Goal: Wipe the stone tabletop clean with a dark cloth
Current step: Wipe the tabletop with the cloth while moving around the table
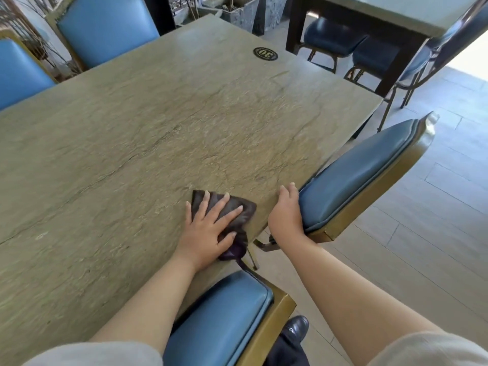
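Head view: left hand (204, 228) flat, fingers spread straight, pressing dark cloth (232, 210) onto stone tabletop (158, 128) near its right edge (one corner hangs off). Right hand (286, 212) fingers straight, resting at table edge beside blue chair (356, 170).

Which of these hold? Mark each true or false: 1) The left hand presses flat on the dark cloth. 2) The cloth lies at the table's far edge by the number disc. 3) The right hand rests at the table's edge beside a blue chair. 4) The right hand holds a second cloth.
1) True: the left hand lies with fingers spread on the dark cloth.
2) False: the cloth is near the close corner of the stone tabletop; the number disc is far across it.
3) True: the right hand rests at the edge, against the blue chair.
4) False: it holds nothing.
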Motion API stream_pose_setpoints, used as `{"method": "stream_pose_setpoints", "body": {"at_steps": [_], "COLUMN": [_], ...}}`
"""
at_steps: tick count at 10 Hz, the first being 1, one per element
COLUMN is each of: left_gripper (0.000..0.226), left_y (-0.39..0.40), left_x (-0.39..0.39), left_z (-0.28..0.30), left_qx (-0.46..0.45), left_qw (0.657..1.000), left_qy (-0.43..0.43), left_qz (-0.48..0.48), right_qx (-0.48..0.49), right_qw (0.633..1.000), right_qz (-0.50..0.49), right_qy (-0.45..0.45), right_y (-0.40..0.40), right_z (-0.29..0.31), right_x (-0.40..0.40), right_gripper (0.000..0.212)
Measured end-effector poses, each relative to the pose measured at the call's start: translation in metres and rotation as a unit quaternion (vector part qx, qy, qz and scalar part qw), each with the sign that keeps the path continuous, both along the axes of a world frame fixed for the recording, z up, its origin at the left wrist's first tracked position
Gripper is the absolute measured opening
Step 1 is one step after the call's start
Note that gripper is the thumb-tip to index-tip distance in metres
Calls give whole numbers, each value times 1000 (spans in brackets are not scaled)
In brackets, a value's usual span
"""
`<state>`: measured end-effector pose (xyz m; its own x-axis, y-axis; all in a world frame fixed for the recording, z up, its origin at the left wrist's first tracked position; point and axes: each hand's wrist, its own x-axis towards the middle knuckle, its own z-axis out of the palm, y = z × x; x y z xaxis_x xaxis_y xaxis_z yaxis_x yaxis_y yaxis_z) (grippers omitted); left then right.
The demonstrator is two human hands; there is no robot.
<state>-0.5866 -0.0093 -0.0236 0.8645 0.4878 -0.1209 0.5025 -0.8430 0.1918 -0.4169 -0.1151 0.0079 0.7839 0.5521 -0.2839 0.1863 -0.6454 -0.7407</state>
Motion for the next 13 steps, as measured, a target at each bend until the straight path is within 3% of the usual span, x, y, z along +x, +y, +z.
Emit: {"method": "stream_pose_setpoints", "body": {"at_steps": [1, 2, 4, 5, 6, 7, 8, 10, 12, 13], "left_gripper": [58, 57, 56, 54, 56, 60, 65, 73, 75, 72], "left_y": [19, 38, 42, 30, 11, -9, -29, -23, -2, 1], "left_x": [49, 103, 156, 128, 91, 55, 15, -43, 7, 38], "left_z": [2, 5, 8, 6, 2, 2, 3, -1, 5, 5], "left_qx": [-8, -36, -51, -32, -19, -4, 8, 18, -2, -20], "left_qw": [990, 980, 993, 998, 1000, 1000, 1000, 997, 993, 987], "left_qy": [26, 56, 80, 48, 18, 9, 9, 25, 52, 75], "left_qz": [138, 187, 74, 25, 4, -1, -12, -70, 110, 144], "right_qx": [18, 13, -1, -21, -238, -281, -248, -320, -374, -383], "right_qw": [999, 999, 999, 999, 966, 933, 945, 908, 874, 869], "right_qz": [-25, -23, -15, -26, 73, 175, 177, 235, 263, 272], "right_qy": [19, 20, 45, 28, 77, -143, -122, -131, -167, -158], "right_y": [1, 4, 6, 4, 13, 12, 8, 24, 28, 31], "right_z": [0, -5, -7, -4, 35, 21, 12, 0, 0, 2], "right_x": [1, 7, 16, 12, 1, 0, -3, 4, 12, 15], "right_gripper": [53, 56, 59, 61, 65, 75, 68, 66, 74, 77]}}
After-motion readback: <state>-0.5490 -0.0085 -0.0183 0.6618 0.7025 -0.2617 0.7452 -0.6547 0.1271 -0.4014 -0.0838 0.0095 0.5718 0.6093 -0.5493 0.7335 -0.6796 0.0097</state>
